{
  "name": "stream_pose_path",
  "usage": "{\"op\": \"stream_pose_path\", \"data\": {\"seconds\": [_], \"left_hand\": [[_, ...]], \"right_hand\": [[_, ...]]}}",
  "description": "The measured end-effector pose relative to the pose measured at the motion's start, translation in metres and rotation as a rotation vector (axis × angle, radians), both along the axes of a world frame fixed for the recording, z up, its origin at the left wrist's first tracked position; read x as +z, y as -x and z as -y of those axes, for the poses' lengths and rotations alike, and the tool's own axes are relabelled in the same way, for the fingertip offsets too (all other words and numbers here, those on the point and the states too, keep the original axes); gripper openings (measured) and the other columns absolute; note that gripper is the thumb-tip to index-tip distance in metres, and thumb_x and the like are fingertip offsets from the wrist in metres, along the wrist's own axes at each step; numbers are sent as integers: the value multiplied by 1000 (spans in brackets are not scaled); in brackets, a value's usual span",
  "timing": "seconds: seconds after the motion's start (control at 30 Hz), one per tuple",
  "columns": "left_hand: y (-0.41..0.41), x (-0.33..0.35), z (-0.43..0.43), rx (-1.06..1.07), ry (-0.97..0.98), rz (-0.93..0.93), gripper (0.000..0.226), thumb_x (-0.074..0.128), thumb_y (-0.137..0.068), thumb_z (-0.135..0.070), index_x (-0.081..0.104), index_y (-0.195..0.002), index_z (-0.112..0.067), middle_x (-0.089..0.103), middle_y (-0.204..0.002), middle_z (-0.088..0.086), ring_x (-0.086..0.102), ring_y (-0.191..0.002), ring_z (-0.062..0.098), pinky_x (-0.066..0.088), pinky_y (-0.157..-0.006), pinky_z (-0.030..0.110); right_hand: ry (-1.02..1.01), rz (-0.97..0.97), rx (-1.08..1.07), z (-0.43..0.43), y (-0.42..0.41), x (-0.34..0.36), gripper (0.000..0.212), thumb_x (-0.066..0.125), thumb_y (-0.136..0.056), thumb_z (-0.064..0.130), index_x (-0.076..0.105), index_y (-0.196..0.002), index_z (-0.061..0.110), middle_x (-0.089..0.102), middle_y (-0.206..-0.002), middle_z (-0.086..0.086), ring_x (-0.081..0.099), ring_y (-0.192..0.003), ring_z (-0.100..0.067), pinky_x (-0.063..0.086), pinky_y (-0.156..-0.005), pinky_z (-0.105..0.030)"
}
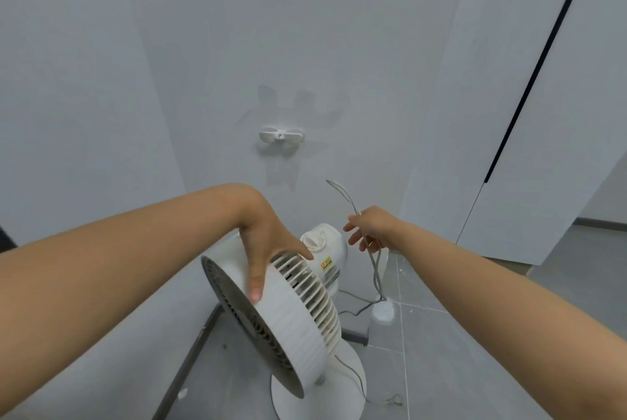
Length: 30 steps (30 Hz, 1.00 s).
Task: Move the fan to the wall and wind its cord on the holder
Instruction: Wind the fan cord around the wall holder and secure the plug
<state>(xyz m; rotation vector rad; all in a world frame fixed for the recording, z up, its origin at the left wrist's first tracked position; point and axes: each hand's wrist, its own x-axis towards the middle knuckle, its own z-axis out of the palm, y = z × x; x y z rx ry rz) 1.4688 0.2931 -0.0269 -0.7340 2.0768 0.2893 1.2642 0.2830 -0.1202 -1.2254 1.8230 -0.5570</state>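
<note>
Left hand (268,243) grips ribbed round fan (298,318); right hand (371,229) pinches thin cord (376,270).

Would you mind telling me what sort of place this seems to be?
Probably a room corner in a home: a white wall with a cord holder mounted on it, a grey tiled floor, and a household fan.

The grey tiled floor (475,352) in front of me is carrying the fan (298,318) on its round base (283,397), and its cord (376,270) is trailing over the tiles beside it.
</note>
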Motion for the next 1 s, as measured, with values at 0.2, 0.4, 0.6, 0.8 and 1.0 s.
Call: {"op": "stream_pose_path", "data": {"seconds": [0.2, 0.4, 0.6, 0.8, 1.0], "left_hand": [[-5, -21, -27, -323, 286, -3, 125, 84, -61, -32, -7, -147, -41, 0, -159, 1, 7, -146, 24, 23, -113, 53], [-15, -40, -31, -586, 477, -171, 110, 74, -70, -17, -3, -147, -35, 29, -143, 13, 30, -132, 32, 35, -103, 49], [-28, -40, -19, -642, 536, -171, 111, 74, -71, -15, -4, -147, -35, 33, -137, 14, 34, -126, 33, 38, -98, 49], [-48, -37, 8, -756, 628, -153, 113, 73, -71, -7, -7, -146, -37, 19, -148, 15, 21, -137, 33, 33, -103, 51], [-87, -36, 56, -409, 843, -201, 98, 58, -84, -4, -10, -147, -35, 4, -158, 7, 9, -145, 27, 16, -114, 49]], "right_hand": [[-114, 37, 17, -5, -17, -12, 32, 34, -100, 26, 46, -117, 2, 53, -86, -15, 49, -52, -17, 34, -46, -24], [-98, 25, 8, 0, -27, -22, 27, 35, -98, 27, 45, -105, 3, 48, -84, -12, 43, -49, -15, 30, -45, -23], [31, 8, 42, 8, -22, -31, 30, 58, -91, 26, 59, -104, -1, 52, -74, -12, 39, -47, -14, 30, -42, -22], [42, -5, 53, 21, -26, -35, 30, 77, -77, 16, 48, -78, 7, 43, -58, -4, 35, -48, -14, 29, -41, -22], [99, 76, -1, 27, -32, -45, 29, 76, -78, 18, 50, -72, 8, 45, -60, -4, 34, -50, -14, 27, -43, -23]]}}
